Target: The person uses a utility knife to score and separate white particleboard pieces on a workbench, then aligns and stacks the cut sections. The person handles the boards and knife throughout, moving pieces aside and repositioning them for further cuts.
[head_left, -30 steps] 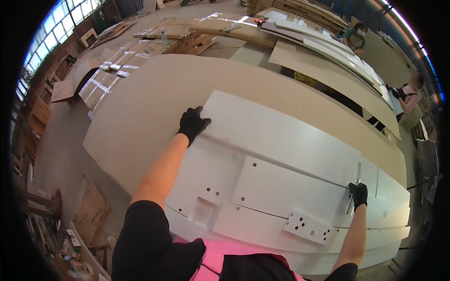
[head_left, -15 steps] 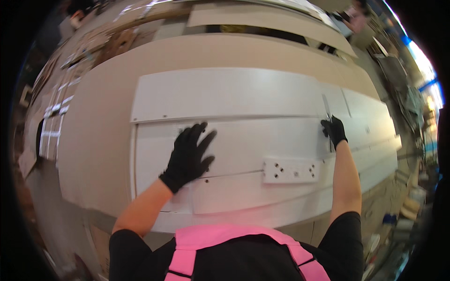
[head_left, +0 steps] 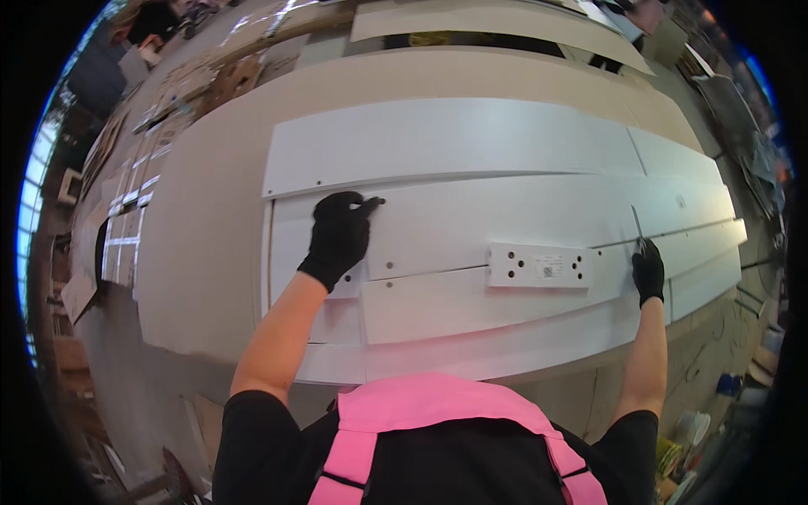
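Several long white panels (head_left: 471,206) lie side by side and partly overlapping in front of me, with small dark holes near their edges. My left hand (head_left: 339,240), in a black glove, is over the left part of the middle panel. Its fingers are curled, with the fingertips close to a dark spot; what they hold, if anything, is too small to make out. Off to the right, my gloved right hand (head_left: 648,271) is closed around a thin silver-coloured tool (head_left: 637,222) that points away from me. A short white block (head_left: 540,266) with dark holes and a label rests between my hands.
Beneath the panels is a large beige board (head_left: 202,219). More boards (head_left: 497,23) lie beyond it, and stacked sheets (head_left: 156,156) stand at the left. Clutter lines the floor at the right, including a white bucket (head_left: 692,427). Part of a person (head_left: 646,13) shows at the far right.
My left hand has gone from spread fingers to curled ones, further forward on the panel. My right hand, with the thin tool, has come nearer to me along the panels. The view has shifted.
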`<state>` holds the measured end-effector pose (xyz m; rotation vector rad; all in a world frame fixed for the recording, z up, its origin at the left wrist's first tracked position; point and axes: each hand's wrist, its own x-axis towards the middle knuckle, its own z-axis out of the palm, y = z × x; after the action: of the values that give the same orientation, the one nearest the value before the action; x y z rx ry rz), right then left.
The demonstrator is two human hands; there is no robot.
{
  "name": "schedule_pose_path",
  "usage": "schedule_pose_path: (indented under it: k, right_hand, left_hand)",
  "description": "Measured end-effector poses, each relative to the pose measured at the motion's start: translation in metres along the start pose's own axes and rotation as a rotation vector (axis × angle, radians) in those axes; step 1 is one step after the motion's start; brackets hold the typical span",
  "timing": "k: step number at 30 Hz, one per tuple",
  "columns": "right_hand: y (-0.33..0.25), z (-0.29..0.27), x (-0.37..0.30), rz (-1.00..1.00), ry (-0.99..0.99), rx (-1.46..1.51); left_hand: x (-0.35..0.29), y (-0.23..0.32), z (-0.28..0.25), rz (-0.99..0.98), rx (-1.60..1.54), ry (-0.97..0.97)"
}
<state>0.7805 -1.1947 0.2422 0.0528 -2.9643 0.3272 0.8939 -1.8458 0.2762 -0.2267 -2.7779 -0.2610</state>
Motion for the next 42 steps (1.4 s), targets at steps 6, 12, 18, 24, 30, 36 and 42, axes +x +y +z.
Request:
schedule_pose_path:
  k: [6,12,18,24,30,36,42]
  right_hand:
    - [-0.008,0.0,0.011,-0.033,0.008,-0.071]
    - [-0.046,-0.006,0.026,-0.112,0.016,-0.178]
    - [-0.077,-0.022,0.026,-0.239,-0.09,-0.165]
    - [-0.126,-0.019,0.019,-0.408,-0.132,-0.117]
    - [-0.182,-0.027,0.01,-0.486,-0.269,-0.089]
    - [-0.213,-0.03,0.012,-0.566,-0.243,-0.14]
    - [-0.22,-0.031,0.006,-0.564,-0.257,-0.162]
  left_hand:
    - [0.021,0.004,-0.007,0.023,0.006,-0.163]
    - [0.024,-0.018,-0.016,0.167,0.156,-0.109]
    - [0.016,-0.042,-0.03,0.093,0.281,-0.278]
    - [-0.009,-0.077,-0.048,-0.059,0.264,-0.169]
    - [-0.041,-0.119,-0.073,-0.01,0.584,-0.32]
    - [-0.053,-0.134,-0.074,-0.052,0.655,-0.336]
    - [-0.052,-0.14,-0.073,-0.052,0.639,-0.319]
